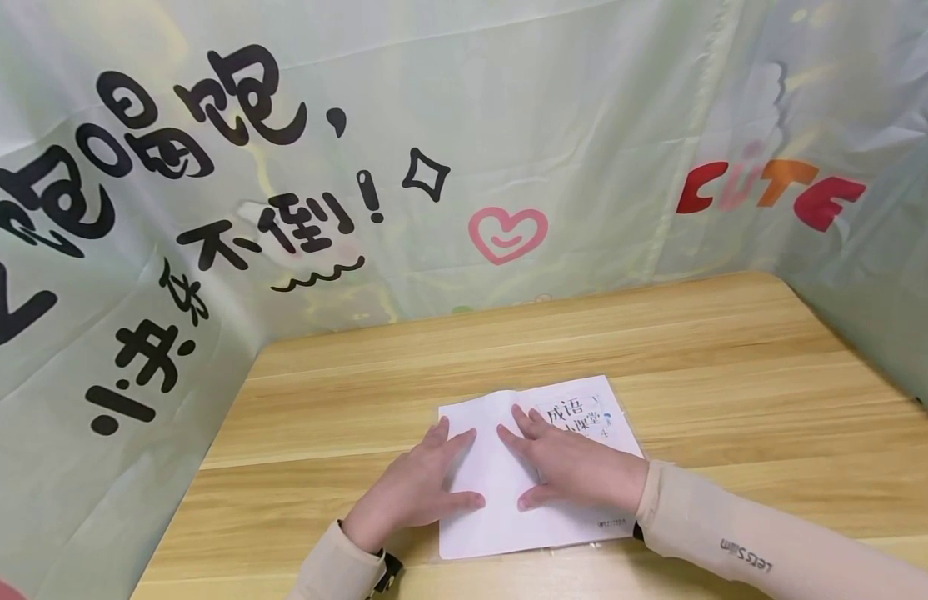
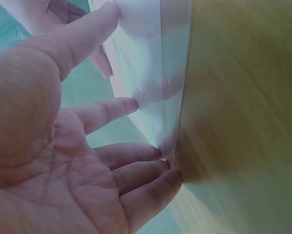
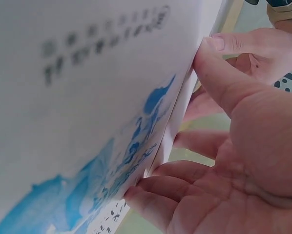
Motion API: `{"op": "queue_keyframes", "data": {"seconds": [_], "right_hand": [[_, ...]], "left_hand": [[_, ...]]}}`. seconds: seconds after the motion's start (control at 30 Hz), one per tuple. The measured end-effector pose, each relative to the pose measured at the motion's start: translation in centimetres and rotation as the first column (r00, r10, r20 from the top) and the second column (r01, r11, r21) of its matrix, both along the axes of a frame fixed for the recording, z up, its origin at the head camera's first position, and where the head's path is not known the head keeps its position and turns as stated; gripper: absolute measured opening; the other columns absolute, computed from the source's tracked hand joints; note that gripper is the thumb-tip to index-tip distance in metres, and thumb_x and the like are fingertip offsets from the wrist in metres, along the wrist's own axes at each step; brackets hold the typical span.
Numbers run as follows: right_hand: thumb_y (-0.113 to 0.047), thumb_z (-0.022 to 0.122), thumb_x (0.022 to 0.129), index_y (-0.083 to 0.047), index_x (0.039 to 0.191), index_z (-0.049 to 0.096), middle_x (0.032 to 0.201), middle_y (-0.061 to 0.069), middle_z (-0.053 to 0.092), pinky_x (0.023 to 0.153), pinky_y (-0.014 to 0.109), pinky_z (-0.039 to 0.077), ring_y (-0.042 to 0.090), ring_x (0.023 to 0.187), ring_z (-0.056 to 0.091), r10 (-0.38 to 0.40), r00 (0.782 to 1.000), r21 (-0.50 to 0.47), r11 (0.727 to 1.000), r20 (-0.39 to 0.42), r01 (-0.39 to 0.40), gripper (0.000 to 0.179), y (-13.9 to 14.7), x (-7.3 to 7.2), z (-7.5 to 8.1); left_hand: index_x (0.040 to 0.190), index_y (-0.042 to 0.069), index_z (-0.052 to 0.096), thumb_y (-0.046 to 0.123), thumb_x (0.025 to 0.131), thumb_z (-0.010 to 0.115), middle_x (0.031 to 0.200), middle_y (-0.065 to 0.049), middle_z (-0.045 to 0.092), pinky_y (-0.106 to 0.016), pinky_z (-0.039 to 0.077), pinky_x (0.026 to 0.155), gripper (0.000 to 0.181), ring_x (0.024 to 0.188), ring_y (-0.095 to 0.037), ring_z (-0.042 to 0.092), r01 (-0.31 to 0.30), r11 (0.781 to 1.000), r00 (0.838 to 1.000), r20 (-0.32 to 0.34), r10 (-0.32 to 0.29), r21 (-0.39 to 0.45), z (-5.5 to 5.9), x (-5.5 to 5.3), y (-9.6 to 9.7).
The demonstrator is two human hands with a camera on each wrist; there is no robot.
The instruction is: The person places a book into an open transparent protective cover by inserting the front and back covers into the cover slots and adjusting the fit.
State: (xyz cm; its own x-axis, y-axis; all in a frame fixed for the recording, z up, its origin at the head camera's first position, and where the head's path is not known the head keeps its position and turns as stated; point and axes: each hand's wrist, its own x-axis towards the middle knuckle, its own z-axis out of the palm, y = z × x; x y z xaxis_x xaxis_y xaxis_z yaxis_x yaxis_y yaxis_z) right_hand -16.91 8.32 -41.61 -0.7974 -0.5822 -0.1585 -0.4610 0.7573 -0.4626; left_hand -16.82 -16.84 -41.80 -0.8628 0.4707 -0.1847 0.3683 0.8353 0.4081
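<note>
An open book (image 1: 501, 533) lies on the wooden table, its left page blank and its right page (image 1: 617, 417) carrying black Chinese characters and a "4". My left hand (image 1: 415, 487) rests on the left page, fingers spread and nearly straight. Across the inner part of the right page lies my right hand (image 1: 580, 468), fingers extended toward the fold, hiding some of the print. A clear plastic cover strip (image 2: 173, 63) borders the page in the left wrist view. The right wrist view shows a blue illustration (image 3: 87, 195) on the page near the fingers.
The wooden table (image 1: 344, 400) extends around the book on every side. Behind it hangs a pale curtain (image 1: 584, 167) with black characters, a pink heart and "CUTE". Light sleeves (image 1: 779, 525) cover the forearms, and a black strap (image 1: 389, 573) shows at the left wrist.
</note>
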Motion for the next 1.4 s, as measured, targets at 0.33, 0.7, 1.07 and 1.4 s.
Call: {"op": "queue_keyframes", "data": {"seconds": [0.33,0.7,1.07,1.4], "right_hand": [[-0.042,0.087,0.087,-0.004,0.16,0.049,0.172,0.033,0.025,0.123,0.062,0.041,0.054,0.158,0.031,0.018,1.0,-0.003,1.0,-0.014,-0.018,0.09,0.2,0.0,0.1],[-0.042,0.087,0.087,-0.005,0.16,0.049,0.174,0.031,0.023,0.123,0.061,0.041,0.052,0.16,0.03,0.003,1.0,-0.009,1.0,0.013,-0.003,0.091,0.3,0.0,0.0],[-0.04,0.086,0.091,-0.006,0.162,0.047,0.176,0.024,0.023,0.128,0.059,0.036,0.042,0.164,0.027,0.023,0.995,-0.025,0.999,0.095,-0.02,0.088,1.3,-0.6,0.7],[-0.038,0.088,0.089,-0.002,0.161,0.046,0.175,0.023,0.029,0.128,0.062,0.033,0.042,0.163,0.03,0.001,0.995,0.002,1.0,0.097,-0.001,0.091,3.0,-1.8,0.8]], "left_hand": [[0.16,0.013,0.052,0.04,0.09,0.086,0.17,-0.034,0.031,-0.069,0.049,0.113,0.082,0.154,-0.051,0.042,0.027,1.0,1.0,-0.006,-0.027,-0.005,0.0,-0.1,-0.3],[0.159,0.013,0.053,0.04,0.09,0.086,0.17,-0.034,0.032,-0.069,0.05,0.111,0.081,0.154,-0.051,0.043,0.023,1.0,1.0,-0.012,-0.024,-0.017,0.0,0.0,-0.2],[0.159,0.013,0.053,0.04,0.091,0.085,0.17,-0.033,0.032,-0.067,0.05,0.113,0.08,0.156,-0.049,0.041,0.031,0.999,0.999,-0.016,-0.032,-0.027,0.0,0.0,-0.2],[0.16,0.015,0.053,0.043,0.091,0.085,0.171,-0.033,0.031,-0.069,0.05,0.112,0.081,0.157,-0.048,0.04,0.031,0.999,0.999,-0.017,-0.032,-0.038,0.0,0.0,-0.2]]}}
